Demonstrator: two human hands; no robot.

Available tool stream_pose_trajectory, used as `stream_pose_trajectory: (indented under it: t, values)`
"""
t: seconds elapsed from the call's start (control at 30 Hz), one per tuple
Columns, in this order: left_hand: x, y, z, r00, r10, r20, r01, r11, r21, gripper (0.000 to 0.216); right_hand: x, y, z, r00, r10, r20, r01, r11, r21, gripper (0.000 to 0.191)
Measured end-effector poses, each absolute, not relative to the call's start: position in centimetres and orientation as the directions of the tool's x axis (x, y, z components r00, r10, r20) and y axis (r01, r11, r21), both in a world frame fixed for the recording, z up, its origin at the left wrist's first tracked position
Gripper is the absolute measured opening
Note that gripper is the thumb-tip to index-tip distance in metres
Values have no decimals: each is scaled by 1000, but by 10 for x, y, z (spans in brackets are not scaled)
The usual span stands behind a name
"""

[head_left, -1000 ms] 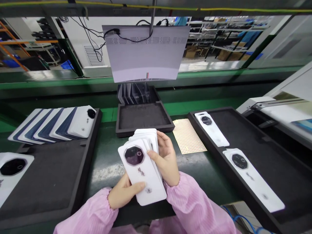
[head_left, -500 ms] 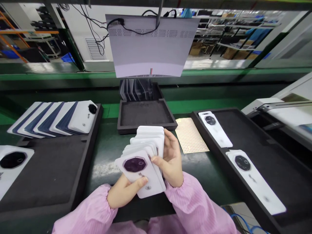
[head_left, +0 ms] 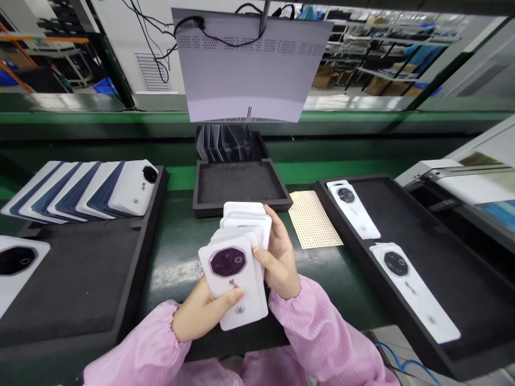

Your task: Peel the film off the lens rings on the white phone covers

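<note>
Over the dark green bench, both my hands grip a fanned stack of white phone back covers. The front cover shows a dark purple oval camera window and small printed marks. My left hand is closed on the lower left of the stack, thumb lying across the front cover. At the upper right, my right hand wraps the stack's side, its thumb pressing near the front cover's corner. The fingers behind the stack are mostly hidden.
A left black foam tray bears rows of covers. A small tray with dark sheets stands at the back. A yellow sticker sheet lies beside the right tray, which carries white covers. A light panel hangs above.
The stack has turned slightly more upright and its fan has narrowed, the front cover shifting a little to the right. Both hands keep their hold. The view has tilted slightly.
</note>
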State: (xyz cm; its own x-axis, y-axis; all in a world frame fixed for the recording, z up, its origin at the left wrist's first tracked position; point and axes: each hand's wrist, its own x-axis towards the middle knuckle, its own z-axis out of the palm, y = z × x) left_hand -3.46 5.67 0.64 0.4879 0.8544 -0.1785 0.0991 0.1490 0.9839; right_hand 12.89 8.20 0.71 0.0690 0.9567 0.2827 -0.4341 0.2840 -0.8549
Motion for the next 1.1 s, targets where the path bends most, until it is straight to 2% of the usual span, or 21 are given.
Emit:
stream_pose_trajectory:
  t: [0.13, 0.27, 0.63, 0.83, 0.93, 1.1]
  values:
    - [-37, 57, 7, 539, 801, -262, -11, 317, 948, 31, 129, 80, 9, 82, 956, 282, -442, 288, -849, 68]
    - [-39, 56, 8, 555, 778, -296, -49, 385, 921, 32, 130, 79, 11, 104, 954, 281, -407, 299, -863, 67]
    - [-39, 59, 8, 604, 739, -299, -73, 425, 902, 28, 132, 75, 11, 91, 955, 283, -360, 297, -884, 72]
    - [-45, 63, 5, 672, 693, -261, -49, 394, 918, 26, 136, 72, 13, 77, 931, 358, -407, 357, -841, 85]
    - [-46, 63, 3, 700, 675, -235, -86, 406, 910, 31, 138, 72, 14, 81, 925, 372, -396, 373, -839, 75]
    - [-48, 63, -5, 749, 619, -238, -99, 460, 882, 33, 143, 71, 21, 134, 914, 383, -366, 405, -838, 45]
